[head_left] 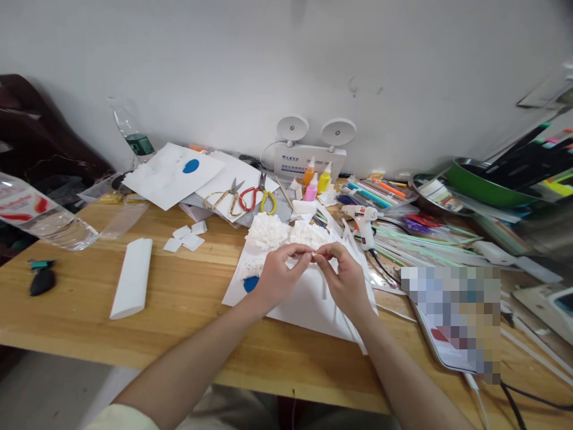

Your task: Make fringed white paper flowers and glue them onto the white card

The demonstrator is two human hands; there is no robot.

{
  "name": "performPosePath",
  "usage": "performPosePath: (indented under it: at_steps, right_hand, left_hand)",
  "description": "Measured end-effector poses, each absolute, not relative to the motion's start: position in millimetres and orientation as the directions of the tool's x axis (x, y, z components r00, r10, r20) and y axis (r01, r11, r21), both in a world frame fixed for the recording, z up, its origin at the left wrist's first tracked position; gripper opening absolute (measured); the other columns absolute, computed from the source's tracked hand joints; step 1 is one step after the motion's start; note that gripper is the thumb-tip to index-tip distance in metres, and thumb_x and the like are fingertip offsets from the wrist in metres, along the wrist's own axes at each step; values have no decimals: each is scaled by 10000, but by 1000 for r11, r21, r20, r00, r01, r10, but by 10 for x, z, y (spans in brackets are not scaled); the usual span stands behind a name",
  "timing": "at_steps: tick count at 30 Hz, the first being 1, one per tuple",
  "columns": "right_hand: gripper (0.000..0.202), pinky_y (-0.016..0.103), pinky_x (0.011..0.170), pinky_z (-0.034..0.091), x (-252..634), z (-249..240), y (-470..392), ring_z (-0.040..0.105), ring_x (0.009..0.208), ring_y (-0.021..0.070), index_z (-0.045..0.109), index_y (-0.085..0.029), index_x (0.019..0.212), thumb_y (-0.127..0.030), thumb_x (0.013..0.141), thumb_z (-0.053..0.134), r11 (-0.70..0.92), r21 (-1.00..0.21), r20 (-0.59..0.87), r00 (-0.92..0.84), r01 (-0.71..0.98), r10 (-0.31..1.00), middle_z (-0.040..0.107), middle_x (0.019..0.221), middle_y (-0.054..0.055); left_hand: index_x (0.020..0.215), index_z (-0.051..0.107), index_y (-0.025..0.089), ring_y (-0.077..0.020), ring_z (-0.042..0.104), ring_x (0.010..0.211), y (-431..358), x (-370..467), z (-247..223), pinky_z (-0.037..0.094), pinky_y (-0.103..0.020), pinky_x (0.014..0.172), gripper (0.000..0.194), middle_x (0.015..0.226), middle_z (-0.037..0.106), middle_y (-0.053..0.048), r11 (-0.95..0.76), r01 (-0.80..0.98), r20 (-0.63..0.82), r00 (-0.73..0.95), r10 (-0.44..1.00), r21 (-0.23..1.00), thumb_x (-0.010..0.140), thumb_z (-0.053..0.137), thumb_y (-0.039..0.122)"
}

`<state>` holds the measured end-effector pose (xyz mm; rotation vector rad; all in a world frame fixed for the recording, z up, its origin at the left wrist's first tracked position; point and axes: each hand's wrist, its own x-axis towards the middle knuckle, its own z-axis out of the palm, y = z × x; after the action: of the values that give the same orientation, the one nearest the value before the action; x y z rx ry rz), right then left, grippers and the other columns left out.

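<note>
My left hand (286,269) and my right hand (342,275) meet fingertip to fingertip above a white sheet of paper (295,313). Both are closed in a pinch on a tiny white piece (313,254) that looks like paper, mostly covered by the fingers. Just beyond them, bumpy clusters of crumpled white bits (268,232) lie on the sheet. A blue patch (251,284) shows at the sheet's left side, partly behind my left hand. Narrow white strips (353,322) lie under and beside my right hand.
Small white paper squares (192,241) and a folded white paper (132,278) lie to the left. Scissors (233,194), pliers (259,194) and paint bottles (311,188) are at the back. Rightward are a glue gun (364,224) and a phone on a charging cable (443,349).
</note>
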<state>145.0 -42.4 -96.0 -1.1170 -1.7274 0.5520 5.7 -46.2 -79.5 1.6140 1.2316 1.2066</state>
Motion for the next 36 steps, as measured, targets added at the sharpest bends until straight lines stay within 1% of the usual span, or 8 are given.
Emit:
performPosePath:
  at_steps: [10,17,21,23,27,30,34,36]
  right_hand:
    - [56,316,656,414,1447,-944,-432,520,725,175,535,-209,755,-227,807,546,500,-721,535,-74,480,842,563,720,16]
    - [43,318,652,423,1411,-932,-461,527,714,172,570,-211,756,-229,794,564,471,-733,545,10,491,838,576,705,13]
    - [50,326,656,445,1379,-957,-479,546,729,178,594,-208,799,-242,799,557,460,-731,562,63,503,825,584,743,27]
    - [65,340,678,455,1373,-973,-483,559,752,186,615,-216,821,-237,800,557,483,-702,602,74,524,795,595,771,35]
    - [73,356,704,451,1381,-991,-477,555,758,194,630,-228,811,-196,792,567,547,-597,703,55,587,709,594,762,37]
    - [58,357,706,440,1385,-985,-468,542,767,197,602,-215,802,-176,792,560,566,-564,723,28,602,690,581,758,41]
    - [36,340,685,424,1382,-962,-458,519,760,191,545,-209,790,-185,812,529,552,-618,661,-12,560,751,555,744,33]
    - [44,323,662,413,1384,-955,-454,504,734,179,521,-208,780,-196,822,513,529,-660,612,-27,533,790,536,727,23]
  left_hand:
    - [802,662,177,-170,608,816,-459,65,-814,467,-290,749,146,846,682,-54,-243,265,230,81,970,933,758,533,228]
    - [814,673,195,-170,611,809,-455,58,-836,474,-298,744,149,843,690,-44,-262,253,251,76,965,931,755,541,231]
    - [815,677,195,-172,613,816,-459,61,-836,478,-303,751,143,856,691,-46,-247,233,238,68,969,941,746,557,231]
    - [830,680,195,-172,612,822,-462,62,-829,478,-301,757,151,864,690,-47,-243,217,232,72,970,946,747,559,231]
    - [857,683,182,-175,606,865,-467,60,-812,466,-301,795,177,882,688,-55,-240,190,223,105,969,952,761,544,233]
    - [855,675,181,-176,605,877,-464,57,-810,463,-300,797,170,905,685,-56,-227,187,210,105,972,956,758,548,239]
    - [899,647,185,-169,598,880,-446,53,-825,455,-288,791,193,941,673,-50,-208,206,191,100,977,956,755,551,271]
    - [882,636,176,-165,599,853,-432,50,-829,452,-283,780,186,916,668,-51,-193,216,178,86,980,957,751,550,276]
